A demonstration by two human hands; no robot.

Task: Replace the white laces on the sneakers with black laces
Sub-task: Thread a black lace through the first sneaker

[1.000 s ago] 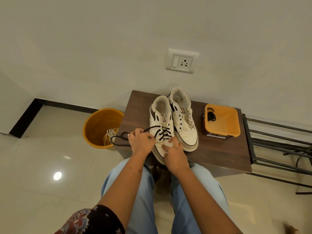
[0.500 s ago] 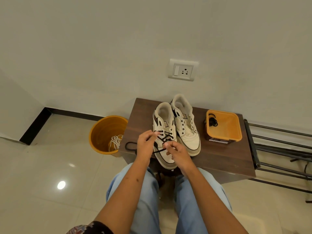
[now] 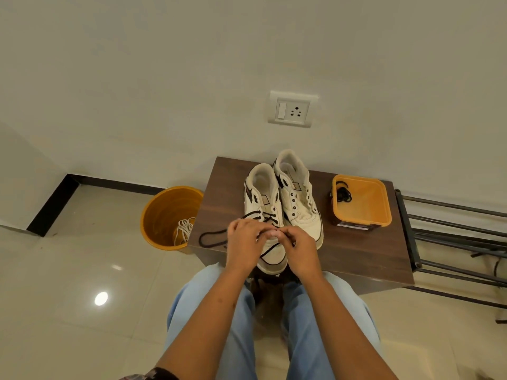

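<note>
Two white sneakers stand side by side on a brown table (image 3: 356,253). The left sneaker (image 3: 262,198) has a black lace (image 3: 212,238) threaded through its lower eyelets, with a loose end looping off to the left on the table. The right sneaker (image 3: 297,198) has bare eyelets. My left hand (image 3: 244,242) and my right hand (image 3: 295,246) meet over the left sneaker's front, fingers curled and pinching the black lace. A second black lace (image 3: 343,193) lies coiled in an orange tray (image 3: 365,222). White laces (image 3: 185,231) lie in an orange bucket (image 3: 162,212).
The bucket stands on the tiled floor left of the table. A black metal rack (image 3: 452,242) adjoins the table on the right. A wall socket (image 3: 292,109) sits above the table. My knees in light blue trousers (image 3: 310,338) are right in front of the table.
The camera view shifted and both hands moved closer together over the left sneaker's front. The lace's loose loop on the left lies shorter and nearer the shoe.
</note>
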